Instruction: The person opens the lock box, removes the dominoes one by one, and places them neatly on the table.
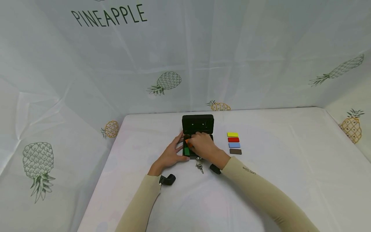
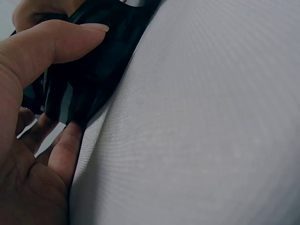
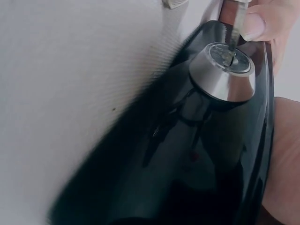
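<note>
A small black cash box [image 1: 185,156] stands on the table, its lid [image 1: 198,124] raised toward the back. My left hand [image 1: 170,154] holds the box's left side, thumb at the front corner and fingers spread along the wall; the left wrist view shows the thumb [image 2: 61,42] against the glossy black surface. Over the box's inside, my right hand [image 1: 204,145] pinches an orange tile [image 1: 189,143]. A green tile [image 1: 186,151] lies in the box below it. A key [image 3: 236,28] sits in the round silver lock [image 3: 220,75] on the front. My right hand hides much of the interior.
To the right of the box, a yellow tile [image 1: 233,134], a red tile [image 1: 233,140], a blue tile [image 1: 234,145] and a dark brown tile [image 1: 235,151] lie in a column. More keys [image 1: 199,165] hang in front of the lock. A white cloth covers the table [image 1: 284,180].
</note>
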`<action>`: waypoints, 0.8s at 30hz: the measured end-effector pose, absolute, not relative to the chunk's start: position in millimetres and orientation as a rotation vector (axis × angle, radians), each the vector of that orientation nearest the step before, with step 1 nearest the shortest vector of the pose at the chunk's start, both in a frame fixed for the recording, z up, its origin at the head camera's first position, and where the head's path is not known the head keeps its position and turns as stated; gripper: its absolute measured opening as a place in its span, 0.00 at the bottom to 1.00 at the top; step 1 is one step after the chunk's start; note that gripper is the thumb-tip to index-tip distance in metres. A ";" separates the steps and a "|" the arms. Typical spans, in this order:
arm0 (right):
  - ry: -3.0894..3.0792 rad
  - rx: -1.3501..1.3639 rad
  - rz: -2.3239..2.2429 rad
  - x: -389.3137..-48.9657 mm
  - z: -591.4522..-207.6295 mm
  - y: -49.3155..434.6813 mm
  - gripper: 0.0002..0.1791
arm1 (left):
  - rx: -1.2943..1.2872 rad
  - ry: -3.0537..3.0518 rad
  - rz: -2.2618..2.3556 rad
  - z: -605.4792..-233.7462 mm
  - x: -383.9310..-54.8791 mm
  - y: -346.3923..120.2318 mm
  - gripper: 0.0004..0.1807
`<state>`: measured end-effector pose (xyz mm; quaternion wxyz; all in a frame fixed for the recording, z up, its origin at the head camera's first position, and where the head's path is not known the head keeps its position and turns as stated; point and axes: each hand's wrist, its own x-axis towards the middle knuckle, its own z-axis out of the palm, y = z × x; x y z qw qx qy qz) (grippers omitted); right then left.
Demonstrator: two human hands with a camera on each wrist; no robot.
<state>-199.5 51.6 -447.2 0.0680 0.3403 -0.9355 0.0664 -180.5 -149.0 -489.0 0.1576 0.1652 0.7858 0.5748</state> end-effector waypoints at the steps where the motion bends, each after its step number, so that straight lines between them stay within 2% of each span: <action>1: -2.814 1.024 0.202 -199.5 -447.3 51.2 0.10 | 0.473 2.249 1.645 -489.0 -180.3 -149.2 0.65; 13: -2.814 0.989 0.215 -198.9 -449.0 48.3 0.11 | 0.476 2.257 1.652 -489.2 -178.1 -150.1 0.65; 24: -2.925 0.973 0.149 -192.7 -438.3 61.3 0.15 | 0.460 2.283 1.642 -489.8 -179.3 -147.9 0.66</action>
